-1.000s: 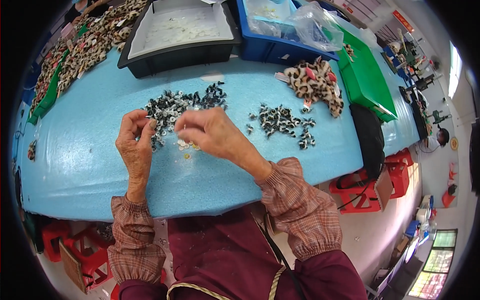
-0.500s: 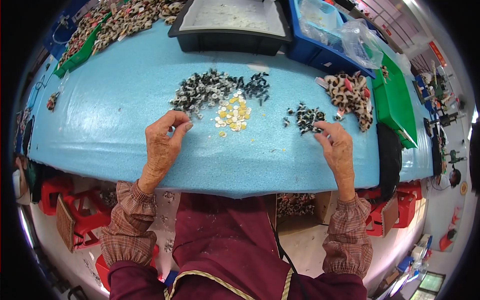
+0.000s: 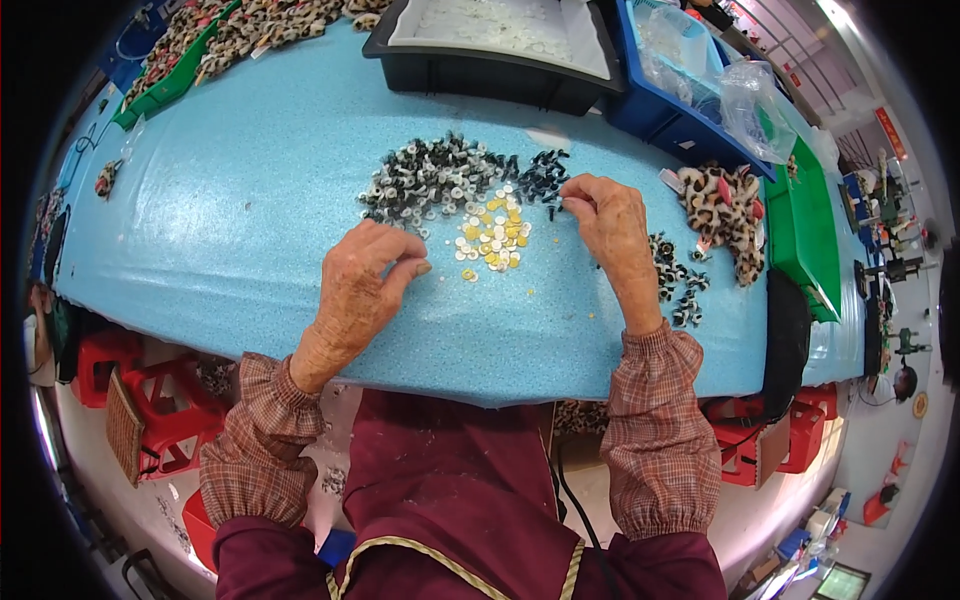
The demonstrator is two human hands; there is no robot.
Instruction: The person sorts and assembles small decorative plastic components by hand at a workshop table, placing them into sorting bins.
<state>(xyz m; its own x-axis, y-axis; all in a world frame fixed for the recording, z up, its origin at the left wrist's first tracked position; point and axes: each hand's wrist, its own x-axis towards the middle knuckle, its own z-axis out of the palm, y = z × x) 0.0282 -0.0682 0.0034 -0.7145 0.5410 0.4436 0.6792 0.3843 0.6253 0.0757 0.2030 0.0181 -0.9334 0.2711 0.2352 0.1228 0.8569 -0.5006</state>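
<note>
Where the black pieces (image 3: 545, 180) thin out, the right hand (image 3: 612, 225) has thumb and forefinger drawn together – whether anything sits between them I cannot tell. The left hand (image 3: 360, 272) curls near the white and yellow discs (image 3: 492, 235), thumb close to the fingers, its grip just as unclear from here. Beyond the discs lies the grey-and-black heap (image 3: 435, 180), and a smaller black-and-white pile (image 3: 685, 285) shows beside the right wrist, all loose on the blue table (image 3: 200, 270). Farther out stands a black tray (image 3: 480, 85), its white liner (image 3: 403, 30) strewn with pale discs; next to it, a blue crate (image 3: 660, 130) holds a light-blue basket (image 3: 700, 50) and clear plastic – some spilling over the side. Leopard-print plush (image 3: 720, 205) lies near the right green tray (image 3: 808, 255), and more fills the left one (image 3: 165, 98).
</note>
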